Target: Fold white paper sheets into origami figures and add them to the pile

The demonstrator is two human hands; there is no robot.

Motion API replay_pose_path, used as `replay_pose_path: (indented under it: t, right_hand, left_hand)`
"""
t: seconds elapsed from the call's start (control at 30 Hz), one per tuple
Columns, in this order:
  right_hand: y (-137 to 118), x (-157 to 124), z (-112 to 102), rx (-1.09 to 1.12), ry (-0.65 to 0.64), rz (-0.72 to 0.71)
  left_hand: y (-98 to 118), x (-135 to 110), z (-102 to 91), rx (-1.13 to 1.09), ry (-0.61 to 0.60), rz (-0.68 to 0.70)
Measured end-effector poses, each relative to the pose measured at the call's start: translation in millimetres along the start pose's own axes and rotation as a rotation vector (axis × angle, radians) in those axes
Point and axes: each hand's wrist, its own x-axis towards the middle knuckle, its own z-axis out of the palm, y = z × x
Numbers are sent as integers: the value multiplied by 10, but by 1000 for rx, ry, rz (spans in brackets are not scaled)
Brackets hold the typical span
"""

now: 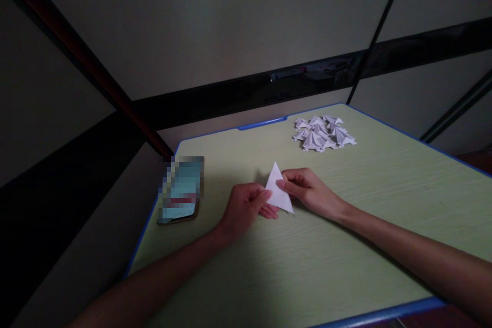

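A white paper folded into a triangle (278,190) is held just above the green table (307,256), near its middle. My left hand (246,206) pinches the triangle's left edge with curled fingers. My right hand (307,188) grips its right side, thumb on top. Both forearms reach in from the bottom of the view.
A heap of several folded white paper figures (322,133) lies at the far side of the table. A phone (181,189) lies flat near the left edge. The table has a blue rim (261,124); walls and dark beams stand behind it.
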Motion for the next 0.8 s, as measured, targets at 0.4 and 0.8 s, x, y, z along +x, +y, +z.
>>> replay_pose_path:
  t: [0.4, 0.8]
  right_hand:
    - [-10, -8, -23, 13, -98, 38]
    - [-27, -12, -10, -94, -139, 46]
  left_hand:
    - [-13, 5, -34, -14, 127, 65]
    - [3, 32, -63, -75, 208, 75]
